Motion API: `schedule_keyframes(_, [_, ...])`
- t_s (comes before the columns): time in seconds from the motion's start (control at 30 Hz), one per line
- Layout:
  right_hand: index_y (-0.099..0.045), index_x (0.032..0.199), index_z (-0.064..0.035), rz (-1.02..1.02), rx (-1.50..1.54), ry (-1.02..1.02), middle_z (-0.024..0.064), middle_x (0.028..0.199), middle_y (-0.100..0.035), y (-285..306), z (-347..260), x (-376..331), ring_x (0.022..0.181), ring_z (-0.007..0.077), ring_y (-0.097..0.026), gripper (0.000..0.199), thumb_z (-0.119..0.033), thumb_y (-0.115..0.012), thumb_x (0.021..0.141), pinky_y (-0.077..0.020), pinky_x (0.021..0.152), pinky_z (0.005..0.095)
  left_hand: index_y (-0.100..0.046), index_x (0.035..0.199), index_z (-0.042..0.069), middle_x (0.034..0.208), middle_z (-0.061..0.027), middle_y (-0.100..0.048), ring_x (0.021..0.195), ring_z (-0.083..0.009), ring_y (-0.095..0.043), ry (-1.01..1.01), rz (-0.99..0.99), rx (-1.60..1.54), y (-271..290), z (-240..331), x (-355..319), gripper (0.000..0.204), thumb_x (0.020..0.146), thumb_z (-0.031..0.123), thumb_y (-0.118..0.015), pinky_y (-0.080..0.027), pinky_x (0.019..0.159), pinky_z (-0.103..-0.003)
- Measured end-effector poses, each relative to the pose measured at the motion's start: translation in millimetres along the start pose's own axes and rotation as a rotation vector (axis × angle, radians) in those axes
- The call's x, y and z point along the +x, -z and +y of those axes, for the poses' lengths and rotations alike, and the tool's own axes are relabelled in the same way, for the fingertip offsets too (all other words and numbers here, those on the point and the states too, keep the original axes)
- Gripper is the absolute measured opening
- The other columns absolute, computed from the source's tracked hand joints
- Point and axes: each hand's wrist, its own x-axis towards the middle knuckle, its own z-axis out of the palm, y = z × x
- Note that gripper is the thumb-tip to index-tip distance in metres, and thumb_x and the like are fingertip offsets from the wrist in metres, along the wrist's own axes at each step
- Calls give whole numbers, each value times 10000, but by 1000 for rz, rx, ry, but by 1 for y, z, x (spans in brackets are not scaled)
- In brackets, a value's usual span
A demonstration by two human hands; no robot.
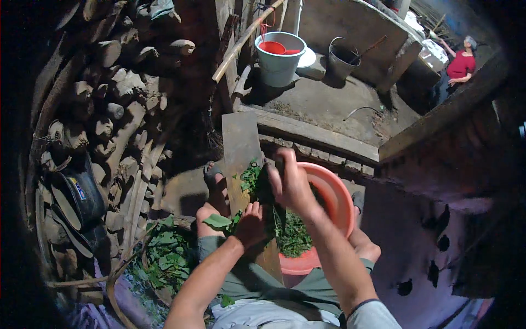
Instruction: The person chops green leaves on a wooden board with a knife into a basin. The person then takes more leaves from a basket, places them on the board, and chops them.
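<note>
A long wooden board [239, 134] slopes down between my knees, with cut green leaves [252, 178] on its middle. My left hand [253, 223] is closed over a bunch of whole leaves [218, 221], pressing it on the board. My right hand [291, 183] is raised just right of the board, fingers curled round what looks like a dark knife [267, 192]; shadow hides most of its blade. Beneath my right forearm, a pink basin [344, 197] holds finely chopped greens [295, 236].
More leafy greens [167, 257] lie in a heap at my left. Stacked firewood [118, 109] fills the left side. Ahead stand a pale bucket [279, 68] with a red scoop and a dark bucket [343, 60], beyond a wooden sill [312, 131]. A person in red [461, 66] is far right.
</note>
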Motion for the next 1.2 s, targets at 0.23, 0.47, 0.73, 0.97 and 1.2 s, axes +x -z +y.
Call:
schedule_keyframes(0.23, [-410,1166,-21,-152,-2,-141,202,788,-627,8,1,81,643,237,-643,318,-207,-585,976,-503,580,394,-502,1193,-16,1115,-223,-530,1034,-412,-528,-154,138,-9,-17,-14,33,598,647,108,-712,-492,893,-472])
schedule_keyframes(0.47, [-410,1266,-46,39,16,-87,184,833,-594,-17,15,-105,728,308,-651,441,-19,-645,893,-525,697,373,-493,1104,-14,1139,-222,-526,1122,-404,-517,98,-253,45,-17,-6,34,514,660,98,-727,-478,941,-503])
schedule_keyframes(0.73, [-387,1202,-62,-103,68,-125,162,782,-617,3,-10,33,606,276,-642,315,-155,-571,964,-491,537,426,-473,1227,-37,1094,-229,-512,1069,-403,-503,-96,99,59,-21,-19,2,586,690,97,-664,-454,935,-493])
schedule_keyframes(0.97, [-399,1228,-51,-199,74,-233,171,798,-615,9,12,76,588,292,-631,357,-229,-575,974,-497,547,459,-532,1165,-59,1084,-248,-536,1035,-411,-514,-196,105,12,-23,-7,37,474,736,121,-624,-444,916,-499])
schedule_keyframes(1.2, [-424,1240,-75,151,-8,34,198,934,-615,-20,1,-83,786,364,-656,399,-51,-643,907,-528,701,429,-521,1041,2,1061,-212,-507,997,-371,-520,127,-4,41,-12,16,30,318,771,139,-620,-479,892,-457])
